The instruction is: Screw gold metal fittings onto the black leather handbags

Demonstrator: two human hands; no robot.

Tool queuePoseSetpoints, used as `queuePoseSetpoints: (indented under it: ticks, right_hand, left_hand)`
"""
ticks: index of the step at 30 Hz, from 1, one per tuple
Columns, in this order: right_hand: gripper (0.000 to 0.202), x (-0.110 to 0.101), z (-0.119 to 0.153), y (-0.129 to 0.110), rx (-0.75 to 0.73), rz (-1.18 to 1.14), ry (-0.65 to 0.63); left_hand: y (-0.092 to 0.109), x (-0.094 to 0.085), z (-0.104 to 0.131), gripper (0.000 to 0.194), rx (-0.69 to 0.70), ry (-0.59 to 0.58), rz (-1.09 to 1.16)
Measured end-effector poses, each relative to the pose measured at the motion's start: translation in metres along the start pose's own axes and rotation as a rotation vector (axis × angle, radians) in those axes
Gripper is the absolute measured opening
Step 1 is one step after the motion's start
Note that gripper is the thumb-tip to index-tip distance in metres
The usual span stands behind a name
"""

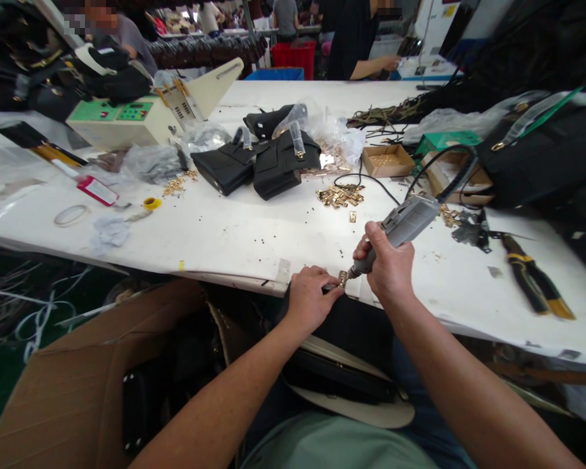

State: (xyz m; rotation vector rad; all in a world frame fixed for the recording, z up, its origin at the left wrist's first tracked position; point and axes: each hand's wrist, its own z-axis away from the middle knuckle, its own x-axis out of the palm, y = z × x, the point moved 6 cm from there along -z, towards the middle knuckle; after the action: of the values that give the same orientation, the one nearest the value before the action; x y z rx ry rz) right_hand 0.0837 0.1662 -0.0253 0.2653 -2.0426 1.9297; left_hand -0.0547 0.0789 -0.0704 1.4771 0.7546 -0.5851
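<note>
A grey electric screwdriver (410, 220) is gripped in my right hand (389, 262), its tip pointing down and left. The tip meets or nearly meets a small gold metal fitting (342, 279) at the table's front edge. My left hand (315, 296) has its fingers closed around the fitting and the dark edge beside it. Below them a black bag (356, 326) with a light lining rests on my lap, its opening towards me. Whether a screw sits at the tip is too small to tell.
On the white table (234, 241) lie black pouches (278, 163), gold fittings (339, 195), a cardboard tray (388, 161) and black-yellow pliers (537, 280). A cable runs from the screwdriver. An open cardboard box (78, 365) stands at lower left. People are at the far side.
</note>
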Motion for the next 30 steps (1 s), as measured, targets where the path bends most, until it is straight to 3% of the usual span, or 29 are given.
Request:
queuePoseSetpoints:
  ticks: [18, 21, 26, 30]
  right_hand:
    - [0.039, 0.009, 0.009, 0.011, -0.01, 0.221, -0.119]
    - [0.042, 0.017, 0.013, 0.006, 0.015, 0.316, -0.201]
    - [0.041, 0.041, 0.015, 0.003, 0.056, 0.474, -0.417]
    - [0.04, 0.056, 0.013, 0.01, 0.101, 0.512, -0.563]
  left_hand:
    - [-0.002, 0.002, 0.0, 0.006, 0.056, 0.059, -0.021]
    - [-0.003, 0.003, 0.001, 0.006, 0.059, 0.051, -0.04]
    - [0.0, 0.003, 0.003, 0.03, 0.072, -0.021, -0.098]
    - [0.0, 0.003, 0.006, 0.031, 0.039, -0.003, -0.085]
